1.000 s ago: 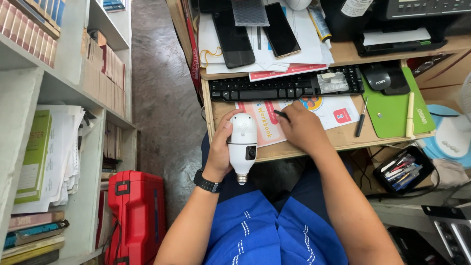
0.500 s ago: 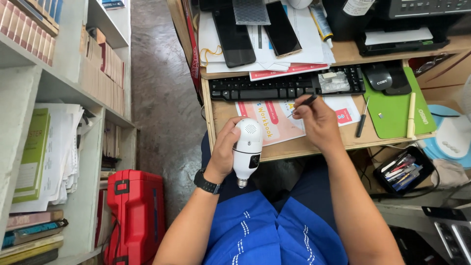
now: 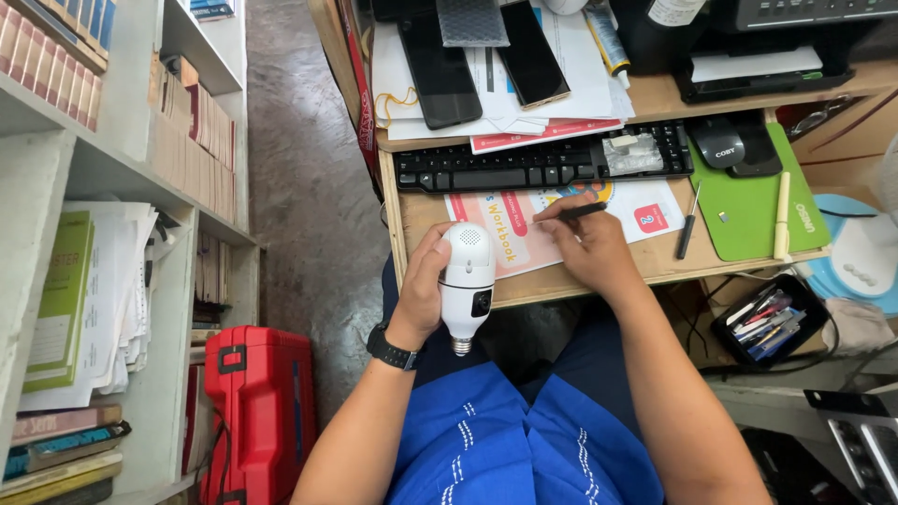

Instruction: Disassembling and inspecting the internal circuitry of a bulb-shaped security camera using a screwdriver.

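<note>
My left hand [image 3: 426, 285] grips a white bulb-shaped camera [image 3: 468, 278] with a screw base at its lower end, held over the front edge of the wooden keyboard tray [image 3: 412, 215]. My right hand [image 3: 589, 245] holds a thin black tool [image 3: 572, 213] pinched in its fingers, tip pointing left, above a red and white booklet [image 3: 510, 229] lying on the tray. A black watch sits on my left wrist. My legs in blue cloth fill the lower middle.
A black keyboard [image 3: 524, 168] lies behind the booklet. To the right sit a green mat [image 3: 748, 210], a small screwdriver [image 3: 687, 224], a cream pen [image 3: 780, 215] and a black mouse [image 3: 720, 145]. Two dark phones [image 3: 440, 70] rest on papers. Left: bookshelves, a red case [image 3: 253, 411].
My right hand lifted the black tool from the booklet, then lowered it again, tip pointing left. My left hand shifted the white camera slightly.
</note>
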